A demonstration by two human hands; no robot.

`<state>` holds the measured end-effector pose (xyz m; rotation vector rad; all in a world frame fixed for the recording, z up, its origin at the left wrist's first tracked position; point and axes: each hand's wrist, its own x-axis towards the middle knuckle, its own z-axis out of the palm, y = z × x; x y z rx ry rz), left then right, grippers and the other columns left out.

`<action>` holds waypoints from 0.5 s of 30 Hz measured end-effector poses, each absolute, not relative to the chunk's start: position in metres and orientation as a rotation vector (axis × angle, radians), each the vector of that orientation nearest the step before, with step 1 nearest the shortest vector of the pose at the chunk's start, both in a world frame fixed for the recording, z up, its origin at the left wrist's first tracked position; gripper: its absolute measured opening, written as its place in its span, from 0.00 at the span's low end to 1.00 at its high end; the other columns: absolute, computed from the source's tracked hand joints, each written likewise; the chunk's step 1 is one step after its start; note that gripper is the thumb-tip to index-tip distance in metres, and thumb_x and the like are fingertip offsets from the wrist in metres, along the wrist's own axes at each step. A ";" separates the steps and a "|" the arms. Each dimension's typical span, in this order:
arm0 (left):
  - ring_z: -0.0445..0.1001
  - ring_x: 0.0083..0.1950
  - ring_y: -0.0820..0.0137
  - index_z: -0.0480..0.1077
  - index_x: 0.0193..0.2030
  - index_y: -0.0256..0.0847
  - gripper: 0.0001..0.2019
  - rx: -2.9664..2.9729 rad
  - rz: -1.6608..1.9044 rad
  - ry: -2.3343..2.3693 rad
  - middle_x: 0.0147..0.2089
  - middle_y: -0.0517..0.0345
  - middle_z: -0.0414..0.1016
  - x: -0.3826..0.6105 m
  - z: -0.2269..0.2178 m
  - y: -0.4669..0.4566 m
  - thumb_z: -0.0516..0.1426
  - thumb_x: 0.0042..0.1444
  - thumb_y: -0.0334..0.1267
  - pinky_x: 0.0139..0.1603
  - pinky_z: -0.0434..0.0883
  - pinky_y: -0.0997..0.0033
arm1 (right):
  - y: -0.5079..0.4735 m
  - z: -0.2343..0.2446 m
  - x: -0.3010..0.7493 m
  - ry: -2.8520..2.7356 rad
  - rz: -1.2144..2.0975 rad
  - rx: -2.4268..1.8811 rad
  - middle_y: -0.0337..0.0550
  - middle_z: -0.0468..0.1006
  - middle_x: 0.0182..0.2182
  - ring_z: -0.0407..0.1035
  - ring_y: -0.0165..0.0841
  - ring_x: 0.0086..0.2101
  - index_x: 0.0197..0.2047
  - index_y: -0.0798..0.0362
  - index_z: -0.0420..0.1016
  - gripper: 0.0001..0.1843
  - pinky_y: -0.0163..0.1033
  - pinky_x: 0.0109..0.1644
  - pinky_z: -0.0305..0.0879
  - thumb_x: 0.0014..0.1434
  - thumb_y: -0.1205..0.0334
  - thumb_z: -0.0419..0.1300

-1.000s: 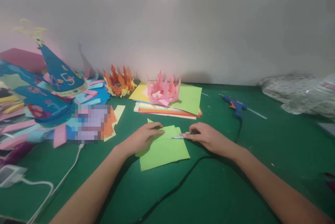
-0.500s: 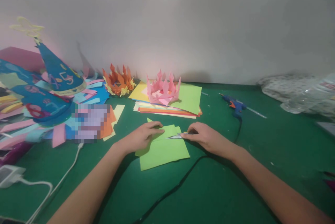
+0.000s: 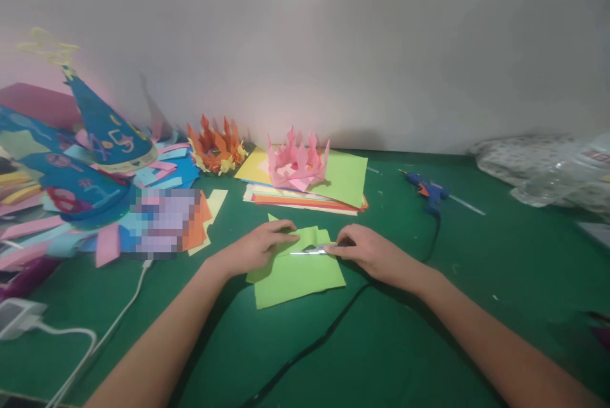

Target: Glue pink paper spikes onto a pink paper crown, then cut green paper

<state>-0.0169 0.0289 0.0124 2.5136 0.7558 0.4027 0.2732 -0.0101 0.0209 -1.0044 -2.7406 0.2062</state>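
A light green sheet of paper (image 3: 298, 274) lies on the green table (image 3: 429, 344) in front of me. My left hand (image 3: 260, 246) rests on its upper left part, fingers curled and pressing the paper down. My right hand (image 3: 369, 249) is closed around a pair of scissors (image 3: 314, 249), whose silver blades lie across the sheet's upper edge and point left towards my left fingertips.
Behind the sheet lies a stack of coloured paper (image 3: 333, 189) with a pink paper crown (image 3: 298, 166) on it, and an orange crown (image 3: 216, 147) to its left. Blue party hats (image 3: 102, 128) and paper scraps fill the left. A blue glue gun (image 3: 429, 192) and black cord (image 3: 324, 338) lie right.
The scissors' blades have moved a little further left across the green sheet, and my right hand has followed. My left hand has stayed in place.
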 end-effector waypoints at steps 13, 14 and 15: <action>0.60 0.61 0.65 0.62 0.59 0.49 0.28 2.486 0.371 0.754 0.63 0.55 0.58 -0.018 0.013 0.029 0.45 0.53 0.21 0.59 0.62 0.62 | -0.009 0.022 0.275 -2.688 0.228 -1.094 0.47 0.68 0.37 0.61 0.35 0.36 0.55 0.42 0.68 0.19 0.37 0.35 0.61 0.65 0.63 0.45; 0.60 0.61 0.65 0.62 0.59 0.48 0.28 2.482 0.363 0.761 0.63 0.55 0.58 -0.018 0.014 0.029 0.45 0.54 0.21 0.59 0.62 0.62 | -0.009 0.021 0.276 -2.673 0.226 -1.108 0.47 0.68 0.37 0.61 0.35 0.36 0.54 0.43 0.68 0.18 0.37 0.35 0.61 0.65 0.62 0.45; 0.60 0.61 0.65 0.62 0.59 0.48 0.27 2.478 0.357 0.769 0.63 0.55 0.58 -0.017 0.015 0.029 0.45 0.55 0.22 0.59 0.62 0.62 | -0.009 0.021 0.275 -2.664 0.218 -1.113 0.47 0.68 0.37 0.61 0.35 0.36 0.54 0.43 0.69 0.18 0.37 0.35 0.61 0.65 0.62 0.45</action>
